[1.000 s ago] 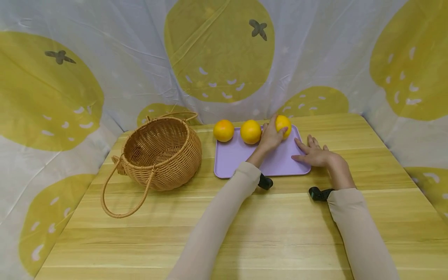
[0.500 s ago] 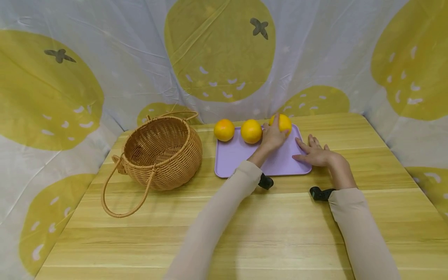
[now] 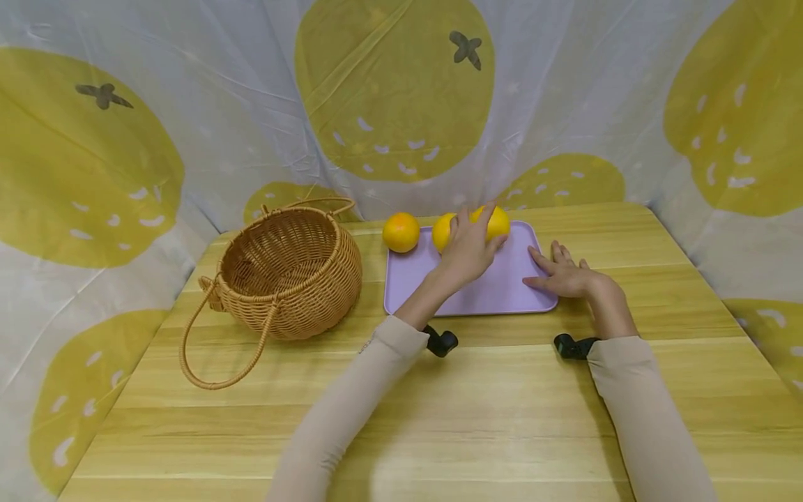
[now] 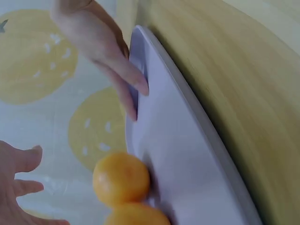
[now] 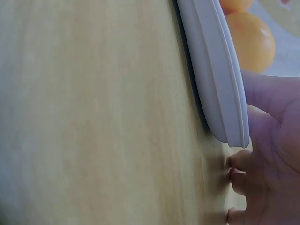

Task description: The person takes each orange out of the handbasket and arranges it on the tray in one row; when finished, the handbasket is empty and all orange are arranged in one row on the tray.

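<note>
My left hand is over the lilac tray, in front of two oranges. In the left wrist view its fingers are spread and stand apart from the oranges. The right-hand orange and the middle orange are partly hidden behind that hand; in the left wrist view they appear to touch. A third orange sits at the tray's back left corner. My right hand rests at the tray's right rim, thumb and a finger over the tray, its other fingers beyond the rim.
A wicker basket stands left of the tray, its front handle hanging down to the table. Inside it only woven wicker shows. Behind the wooden table hangs a cloth printed with yellow fruit.
The right-hand orange has moved left toward the middle one. My left hand has shifted left with it, and its fingers have come away from the orange. The right hand stays put.
</note>
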Motion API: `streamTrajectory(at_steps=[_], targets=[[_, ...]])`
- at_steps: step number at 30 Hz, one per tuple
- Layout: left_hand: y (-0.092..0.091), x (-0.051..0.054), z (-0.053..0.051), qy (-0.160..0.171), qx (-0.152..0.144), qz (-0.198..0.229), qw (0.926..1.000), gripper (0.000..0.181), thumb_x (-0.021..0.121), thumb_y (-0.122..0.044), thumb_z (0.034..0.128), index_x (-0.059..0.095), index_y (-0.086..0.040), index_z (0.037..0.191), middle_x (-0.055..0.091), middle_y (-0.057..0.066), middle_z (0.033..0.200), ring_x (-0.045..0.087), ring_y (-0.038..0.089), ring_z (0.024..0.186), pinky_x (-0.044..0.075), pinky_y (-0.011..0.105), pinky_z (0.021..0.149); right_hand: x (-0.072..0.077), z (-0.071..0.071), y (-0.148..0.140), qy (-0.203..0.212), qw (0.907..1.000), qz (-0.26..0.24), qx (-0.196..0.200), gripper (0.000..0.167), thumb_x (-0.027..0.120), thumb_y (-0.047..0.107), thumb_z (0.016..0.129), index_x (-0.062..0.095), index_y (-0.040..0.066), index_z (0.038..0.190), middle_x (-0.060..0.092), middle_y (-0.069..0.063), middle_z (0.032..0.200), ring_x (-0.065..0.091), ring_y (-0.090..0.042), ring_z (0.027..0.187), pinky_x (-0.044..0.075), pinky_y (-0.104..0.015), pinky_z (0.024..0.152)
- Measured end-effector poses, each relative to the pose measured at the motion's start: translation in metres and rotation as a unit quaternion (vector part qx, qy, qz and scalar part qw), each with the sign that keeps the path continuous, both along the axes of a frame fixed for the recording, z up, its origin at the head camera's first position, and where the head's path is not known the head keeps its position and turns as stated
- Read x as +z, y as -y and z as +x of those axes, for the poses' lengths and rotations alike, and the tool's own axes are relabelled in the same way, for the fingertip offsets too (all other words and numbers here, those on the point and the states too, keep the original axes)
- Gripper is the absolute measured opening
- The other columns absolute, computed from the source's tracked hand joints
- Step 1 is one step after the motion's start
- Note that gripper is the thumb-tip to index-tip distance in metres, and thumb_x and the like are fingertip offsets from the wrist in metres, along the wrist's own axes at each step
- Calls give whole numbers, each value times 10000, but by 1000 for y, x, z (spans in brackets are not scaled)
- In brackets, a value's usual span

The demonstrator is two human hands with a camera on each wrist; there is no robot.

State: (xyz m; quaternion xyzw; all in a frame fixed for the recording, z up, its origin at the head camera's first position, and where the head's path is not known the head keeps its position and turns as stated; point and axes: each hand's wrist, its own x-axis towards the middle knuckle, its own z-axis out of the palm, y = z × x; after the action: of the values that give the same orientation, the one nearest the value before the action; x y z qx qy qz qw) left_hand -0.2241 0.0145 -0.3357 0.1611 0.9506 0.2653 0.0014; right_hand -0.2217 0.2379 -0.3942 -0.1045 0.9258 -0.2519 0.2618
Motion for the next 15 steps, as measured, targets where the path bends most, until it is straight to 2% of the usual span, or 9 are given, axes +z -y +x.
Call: streamTrajectory(at_steps=[3,8,12,15], targets=[[25,-1,3,-187,10,41,9998,619,557,-364,1070,343,-201,1628,219,261,1676,343,439,1480,387,543,1188,0,-1,-1,3,10000,-42,-3,856,466,487,1076,-11,79,1657,-292,-363,1614,-269,-531,1513,-180,-749,1149],[65,-8,2,-408,344,-325,9980,586,530,-379,1079,379,-185,1611,207,259,1683,256,479,1540,282,594,1244,1,1,-4,-5,9999,-136,-12,858,469,488,1075,-5,71,1656,-286,-361,1617,-269,-524,1515,-183,-739,1157],[90,-14,-1,-197,356,-345,9986,609,518,-380,1085,330,-191,1632,125,235,1716,103,465,1594,150,615,1280,1,0,-10,-49,9998,-194,43,871,472,508,1065,22,50,1653,-264,-386,1611,-256,-543,1511,-173,-752,1150],[104,-18,-2,-66,435,-386,9983,622,502,-393,1090,295,-208,1647,90,230,1727,34,446,1607,101,606,1290,1,-2,-14,-144,9990,-417,28,887,474,552,1050,60,56,1657,-228,-387,1626,-227,-546,1523,-151,-762,1154]])
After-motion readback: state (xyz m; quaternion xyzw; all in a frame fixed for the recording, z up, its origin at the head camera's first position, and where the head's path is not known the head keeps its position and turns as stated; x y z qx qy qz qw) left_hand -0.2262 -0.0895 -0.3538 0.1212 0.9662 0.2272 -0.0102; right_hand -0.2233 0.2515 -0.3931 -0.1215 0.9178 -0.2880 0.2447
